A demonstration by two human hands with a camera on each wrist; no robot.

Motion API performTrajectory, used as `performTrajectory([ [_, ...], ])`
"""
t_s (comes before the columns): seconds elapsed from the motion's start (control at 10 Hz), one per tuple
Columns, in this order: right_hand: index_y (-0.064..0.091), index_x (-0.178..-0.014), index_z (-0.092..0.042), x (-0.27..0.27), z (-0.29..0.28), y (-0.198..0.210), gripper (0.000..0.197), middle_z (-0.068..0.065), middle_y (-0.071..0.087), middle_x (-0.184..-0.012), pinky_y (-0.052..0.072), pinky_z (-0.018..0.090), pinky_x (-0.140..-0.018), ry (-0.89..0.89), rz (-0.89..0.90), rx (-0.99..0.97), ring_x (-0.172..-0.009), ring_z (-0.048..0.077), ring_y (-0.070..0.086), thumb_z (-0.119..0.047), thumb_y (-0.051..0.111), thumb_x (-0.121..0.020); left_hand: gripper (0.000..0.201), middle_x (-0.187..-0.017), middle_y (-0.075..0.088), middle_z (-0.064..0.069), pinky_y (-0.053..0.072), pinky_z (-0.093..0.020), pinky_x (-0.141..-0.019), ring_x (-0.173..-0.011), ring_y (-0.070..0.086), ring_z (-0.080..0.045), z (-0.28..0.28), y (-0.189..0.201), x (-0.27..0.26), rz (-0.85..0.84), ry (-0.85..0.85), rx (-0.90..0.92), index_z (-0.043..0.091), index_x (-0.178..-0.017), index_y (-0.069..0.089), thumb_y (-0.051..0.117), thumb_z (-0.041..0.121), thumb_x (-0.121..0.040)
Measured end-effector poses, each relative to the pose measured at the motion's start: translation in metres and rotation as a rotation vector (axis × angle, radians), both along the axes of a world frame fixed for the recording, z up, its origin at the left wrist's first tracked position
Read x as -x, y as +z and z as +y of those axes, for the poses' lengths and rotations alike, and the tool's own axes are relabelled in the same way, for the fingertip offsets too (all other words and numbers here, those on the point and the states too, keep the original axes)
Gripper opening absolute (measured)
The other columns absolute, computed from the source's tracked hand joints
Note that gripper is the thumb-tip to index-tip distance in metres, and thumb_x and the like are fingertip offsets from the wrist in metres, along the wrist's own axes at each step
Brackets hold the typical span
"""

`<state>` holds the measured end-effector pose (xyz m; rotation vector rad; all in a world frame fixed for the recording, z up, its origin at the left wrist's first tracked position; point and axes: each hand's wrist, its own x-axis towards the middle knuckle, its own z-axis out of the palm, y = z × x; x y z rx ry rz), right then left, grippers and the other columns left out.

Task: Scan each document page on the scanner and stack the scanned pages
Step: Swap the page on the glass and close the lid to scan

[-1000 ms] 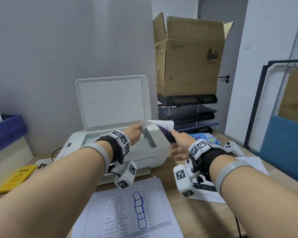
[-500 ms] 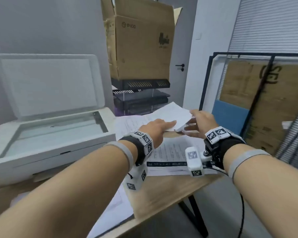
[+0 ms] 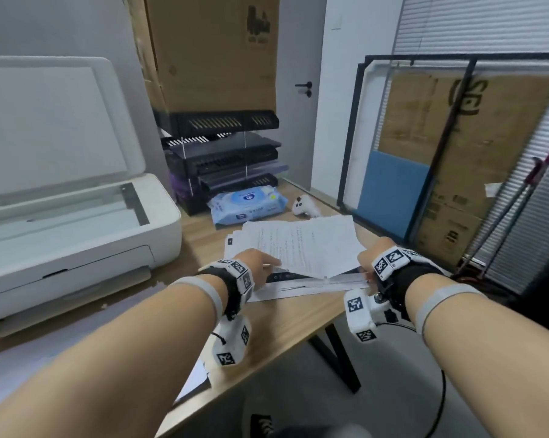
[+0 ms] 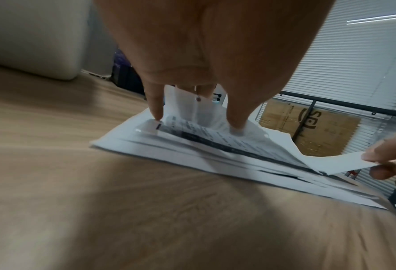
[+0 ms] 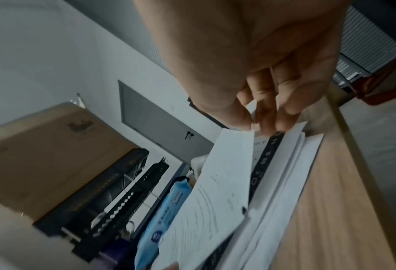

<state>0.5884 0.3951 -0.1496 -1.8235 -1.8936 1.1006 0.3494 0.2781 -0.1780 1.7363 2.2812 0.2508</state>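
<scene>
The white scanner (image 3: 77, 216) stands at the left with its lid up and its glass (image 3: 61, 210) bare. To its right a loose stack of printed pages (image 3: 298, 286) lies on the wooden table. One printed page (image 3: 304, 245) rests slanted on the stack, its near edge slightly lifted. My left hand (image 3: 260, 263) holds its near left corner, which rises between my fingertips (image 4: 236, 122) in the left wrist view. My right hand (image 3: 369, 263) pinches the near right corner (image 5: 250, 135) between thumb and fingers.
Black tiered paper trays (image 3: 229, 159) carry a cardboard box (image 3: 213, 52) behind the stack. A blue wipes pack (image 3: 247, 205) and a white controller (image 3: 303, 205) lie beyond the pages. A framed panel (image 3: 424, 153) leans at the right. The table edge (image 3: 282, 343) runs close below my wrists.
Both hands carried the page from above the scanner to the right and lowered it onto the stack. The view swung right with them.
</scene>
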Motion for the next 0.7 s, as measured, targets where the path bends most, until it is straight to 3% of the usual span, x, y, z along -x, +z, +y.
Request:
performTrajectory([
  [0.1, 0.034, -0.143, -0.002, 0.020, -0.019, 0.012, 0.061, 0.023, 0.039, -0.143, 0.044, 0.040, -0.093, -0.012, -0.336, -0.122, -0.127, 0.040, 0.047, -0.021, 0.061, -0.091, 0.043, -0.138, 0.056, 0.006, 0.038, -0.024, -0.102, -0.123, 0.054, -0.020, -0.013, 0.007, -0.002, -0.018, 0.027, 0.028, 0.034, -0.137, 0.054, 0.053, 0.043, -0.095],
  [0.2, 0.047, -0.125, -0.007, 0.047, -0.031, 0.023, 0.043, 0.016, 0.054, -0.118, 0.043, 0.034, -0.074, 0.090, -0.436, -0.181, -0.103, 0.034, 0.061, -0.027, 0.057, -0.088, 0.055, -0.138, 0.055, 0.005, 0.038, -0.026, -0.103, -0.123, 0.053, -0.018, -0.030, 0.018, 0.004, -0.073, 0.061, 0.061, 0.033, -0.141, 0.048, 0.062, 0.045, -0.089],
  [0.3, 0.055, -0.085, -0.009, 0.086, -0.054, 0.025, 0.020, 0.008, 0.054, -0.074, 0.039, 0.025, -0.055, 0.381, -0.264, -0.026, -0.062, 0.024, 0.052, -0.027, 0.059, -0.090, 0.049, -0.132, 0.058, 0.005, 0.039, -0.027, -0.103, -0.119, 0.056, -0.017, -0.055, 0.028, 0.025, -0.165, 0.184, 0.026, 0.034, -0.134, 0.054, 0.063, 0.046, -0.088],
  [0.4, 0.061, -0.105, -0.003, 0.125, -0.096, 0.026, 0.026, 0.009, 0.063, -0.087, 0.045, 0.025, -0.054, 0.616, -0.096, 0.179, -0.060, 0.019, 0.055, -0.025, 0.061, -0.093, 0.037, -0.123, 0.064, 0.003, 0.046, -0.030, -0.099, -0.109, 0.061, -0.018, -0.090, 0.041, 0.050, -0.166, 0.287, 0.017, 0.031, -0.122, 0.063, 0.064, 0.043, -0.087],
  [0.5, 0.061, -0.108, -0.002, 0.164, -0.134, 0.023, 0.029, 0.013, 0.070, -0.100, 0.050, 0.034, -0.066, 0.777, -0.056, 0.225, -0.078, 0.026, 0.064, -0.027, 0.062, -0.093, 0.028, -0.098, 0.070, 0.000, 0.053, -0.028, -0.082, -0.090, 0.067, -0.019, -0.135, 0.055, 0.071, -0.135, 0.348, 0.009, 0.020, -0.114, 0.069, 0.065, 0.033, -0.089],
  [0.6, 0.059, -0.111, -0.008, 0.195, -0.159, 0.020, 0.031, 0.008, 0.072, -0.105, 0.054, 0.034, -0.068, 0.829, -0.065, 0.237, -0.091, 0.027, 0.072, -0.033, 0.059, -0.092, 0.016, -0.080, 0.068, -0.001, 0.054, -0.023, -0.062, -0.072, 0.066, -0.016, -0.179, 0.059, 0.090, -0.156, 0.459, 0.046, 0.011, -0.104, 0.069, 0.064, 0.019, -0.090],
  [0.7, 0.066, -0.109, -0.006, 0.212, -0.175, 0.017, 0.040, 0.011, 0.075, -0.102, 0.059, 0.042, -0.078, 0.854, -0.135, 0.208, -0.096, 0.029, 0.073, -0.037, 0.061, -0.085, 0.018, -0.097, 0.073, -0.012, 0.061, -0.036, -0.076, -0.075, 0.068, -0.019, -0.217, 0.056, 0.103, -0.168, 0.557, 0.199, 0.010, -0.096, 0.067, 0.070, 0.024, -0.085],
])
